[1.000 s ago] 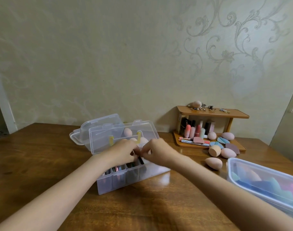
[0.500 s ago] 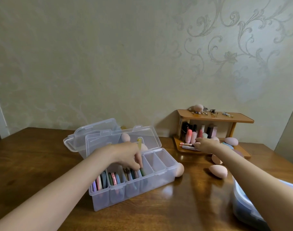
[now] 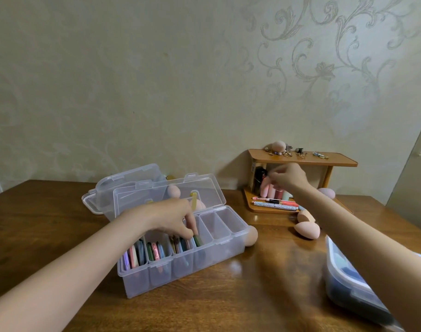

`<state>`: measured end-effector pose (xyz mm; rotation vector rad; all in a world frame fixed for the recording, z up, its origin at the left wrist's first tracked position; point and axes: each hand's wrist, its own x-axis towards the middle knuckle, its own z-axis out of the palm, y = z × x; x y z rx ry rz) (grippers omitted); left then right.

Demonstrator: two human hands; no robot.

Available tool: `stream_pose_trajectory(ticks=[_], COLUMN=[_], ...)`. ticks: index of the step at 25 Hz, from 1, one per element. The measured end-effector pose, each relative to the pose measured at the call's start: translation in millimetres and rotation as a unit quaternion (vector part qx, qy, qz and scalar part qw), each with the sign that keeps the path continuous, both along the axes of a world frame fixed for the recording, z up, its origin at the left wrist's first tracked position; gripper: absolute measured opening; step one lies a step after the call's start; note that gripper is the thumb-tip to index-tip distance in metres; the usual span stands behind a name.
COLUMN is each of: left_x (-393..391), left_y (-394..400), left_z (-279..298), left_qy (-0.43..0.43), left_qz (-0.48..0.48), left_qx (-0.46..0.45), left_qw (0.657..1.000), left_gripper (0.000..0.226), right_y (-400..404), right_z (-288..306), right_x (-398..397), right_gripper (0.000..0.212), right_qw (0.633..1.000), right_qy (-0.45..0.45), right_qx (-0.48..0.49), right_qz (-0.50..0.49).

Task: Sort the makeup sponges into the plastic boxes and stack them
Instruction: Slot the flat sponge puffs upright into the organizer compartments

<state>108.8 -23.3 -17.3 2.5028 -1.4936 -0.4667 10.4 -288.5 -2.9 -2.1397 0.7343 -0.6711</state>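
Left hand (image 3: 171, 218) fingers curl into the flat coloured sponges (image 3: 156, 250) in the clear divided plastic box (image 3: 180, 267) on the table, right hand (image 3: 288, 176) pinching around the pink tubes (image 3: 268, 190) on the small wooden shelf (image 3: 303, 158).

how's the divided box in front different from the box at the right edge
The divided box stands with its lid up, flat sponges upright in its left compartments, right ones empty. The box at the right edge is cut off by the frame and holds loose blue-green shapes. Both are clear plastic on the wooden table.
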Motion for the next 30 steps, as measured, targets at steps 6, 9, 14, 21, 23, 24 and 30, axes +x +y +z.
stream_pose_trajectory(ticks=[6, 9, 14, 21, 23, 24, 30], left_x=[-12, -16, -20, -26, -25, -24, -25], left_y=[-4, -1, 1, 1, 0, -2, -38], left_z=[-2, -4, -6, -2, 0, 2, 7], left_qy=[-0.038, -0.049, -0.042, -0.066, -0.074, -0.088, -0.1], left_qz=[-0.01, 0.001, 0.037, 0.013, 0.022, 0.027, 0.011], left_qx=[-0.015, -0.023, -0.029, -0.015, -0.015, -0.022, -0.086], left_qw=[0.999, 0.999, 0.998, 0.998, 0.997, 0.996, 0.991], left_gripper=[0.021, 0.02, 0.021, 0.016, 0.022, 0.022, 0.024], right_y=[127, 145, 152, 155, 154, 148, 30], right_z=[-24, -42, -40, -46, -37, -30, 14], right_x=[-34, -38, -29, -18, -22, -24, -35], right_gripper=[0.012, 0.023, 0.021, 0.023, 0.024, 0.023, 0.021], right_qw=[0.925, 0.912, 0.904, 0.9, 0.902, 0.911, 0.939], right_qy=[-0.019, 0.008, -0.014, 0.111, 0.133, 0.134, 0.204], right_qx=[-0.305, -0.345, -0.371, -0.365, -0.349, -0.324, -0.258], right_qz=[0.227, 0.222, 0.214, 0.213, 0.217, 0.219, 0.102])
